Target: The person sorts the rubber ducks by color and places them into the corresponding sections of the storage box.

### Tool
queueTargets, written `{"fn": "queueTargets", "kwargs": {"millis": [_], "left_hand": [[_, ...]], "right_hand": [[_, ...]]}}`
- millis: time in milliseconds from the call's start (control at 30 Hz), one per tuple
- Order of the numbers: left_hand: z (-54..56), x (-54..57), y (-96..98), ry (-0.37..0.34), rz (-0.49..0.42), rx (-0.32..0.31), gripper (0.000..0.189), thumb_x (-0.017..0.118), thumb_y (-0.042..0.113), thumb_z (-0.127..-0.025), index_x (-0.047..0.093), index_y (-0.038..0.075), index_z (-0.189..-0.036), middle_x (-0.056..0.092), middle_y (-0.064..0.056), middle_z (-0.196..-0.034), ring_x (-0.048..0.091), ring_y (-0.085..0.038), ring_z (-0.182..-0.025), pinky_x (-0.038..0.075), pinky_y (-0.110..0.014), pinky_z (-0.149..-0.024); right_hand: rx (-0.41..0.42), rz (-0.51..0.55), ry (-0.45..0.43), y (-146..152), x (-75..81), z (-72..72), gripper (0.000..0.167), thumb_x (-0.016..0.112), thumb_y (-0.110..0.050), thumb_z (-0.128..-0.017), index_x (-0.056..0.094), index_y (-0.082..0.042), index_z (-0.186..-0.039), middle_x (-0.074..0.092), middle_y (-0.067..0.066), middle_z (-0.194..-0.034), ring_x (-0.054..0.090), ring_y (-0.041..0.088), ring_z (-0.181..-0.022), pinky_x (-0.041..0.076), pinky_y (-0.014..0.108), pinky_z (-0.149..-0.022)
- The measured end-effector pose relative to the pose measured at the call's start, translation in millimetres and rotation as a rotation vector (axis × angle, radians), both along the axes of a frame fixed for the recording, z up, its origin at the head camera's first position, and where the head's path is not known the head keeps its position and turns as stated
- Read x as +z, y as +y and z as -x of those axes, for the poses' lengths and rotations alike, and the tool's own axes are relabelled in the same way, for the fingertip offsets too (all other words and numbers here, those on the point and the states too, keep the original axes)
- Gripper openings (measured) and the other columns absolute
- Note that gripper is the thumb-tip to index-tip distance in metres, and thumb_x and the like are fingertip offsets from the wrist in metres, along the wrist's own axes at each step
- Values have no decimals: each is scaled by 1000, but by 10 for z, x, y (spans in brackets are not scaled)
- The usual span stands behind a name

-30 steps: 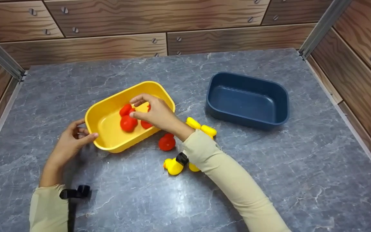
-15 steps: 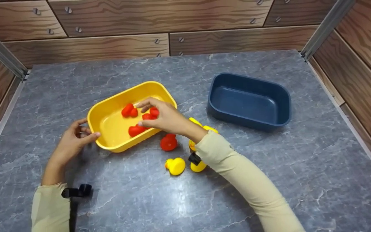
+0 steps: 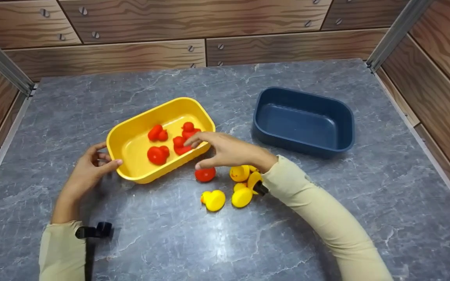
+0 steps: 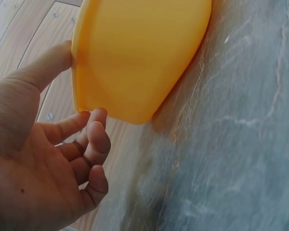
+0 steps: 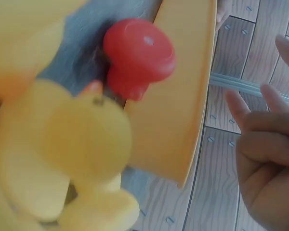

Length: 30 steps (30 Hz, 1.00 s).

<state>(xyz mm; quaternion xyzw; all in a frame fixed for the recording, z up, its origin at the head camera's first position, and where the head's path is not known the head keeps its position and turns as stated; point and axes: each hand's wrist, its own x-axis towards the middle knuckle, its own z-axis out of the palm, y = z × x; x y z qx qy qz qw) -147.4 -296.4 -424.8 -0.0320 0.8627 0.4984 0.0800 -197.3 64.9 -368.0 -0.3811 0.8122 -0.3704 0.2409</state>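
Note:
My left hand [image 3: 86, 171] grips the near left end of a yellow plastic bin [image 3: 135, 162], its thumb over the rim. In the left wrist view the fingers [image 4: 98, 137] bend at the corner of the bin. Several red rubber ducks [image 3: 158, 155] lie inside. Over the bin's front right edge, my right hand [image 3: 231, 151] hovers with thumb and fingers apart, holding nothing. Just below its thumb sits another red rubber duck [image 3: 205, 175] on the table, partly covered by the hand. The right wrist view shows this red duck [image 5: 139, 50] beside the bin's wall.
Several yellow rubber ducks [image 3: 241, 197] cluster under the right wrist, with one yellow duck [image 3: 215, 201] a little to the left. A dark blue bin [image 3: 301, 125] with nothing in it stands at the back right. Wood-patterned panels [image 3: 248, 50] border the grey marbled table [image 3: 150, 234].
My right hand has let go of a red duck inside the yellow bin and moved right and toward me, over the loose red duck. My left hand keeps its grip on the bin.

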Motion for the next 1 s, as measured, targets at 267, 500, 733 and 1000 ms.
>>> {"fn": "queueTargets", "kwargs": {"millis": [267,500,733,1000], "left_hand": [[5,4,-6,-3,18,-1,75,67,29,-91,28,-1,-147,51,2,-99,50,-1,-77,45,-17,-66],[0,-1,-10,-4,12,-2,75,67,28,-91,27,-1,-148,51,3,-99,51,-1,-77,46,-17,-67],[4,0,-8,0,12,-4,74,67,27,-91,28,-1,-147,52,3,-97,51,-1,-75,46,-18,-65],[2,-9,-6,5,1,0,73,68,25,-91,29,-1,-147,53,5,-96,51,-1,-75,45,-17,-65]], "right_hand": [[104,-153,61,126,2,43,49,71,-21,-88,53,-15,-134,56,6,-136,50,27,-125,39,44,-105],[141,-273,66,163,-42,82,48,71,-21,-87,55,-20,-133,55,5,-136,50,25,-124,38,43,-106],[152,-388,88,146,-123,117,46,71,-21,-87,56,-29,-130,56,2,-131,52,22,-121,43,42,-101],[159,-480,111,92,-176,134,50,72,-18,-85,55,-34,-129,58,2,-129,55,22,-113,44,42,-96]]}}
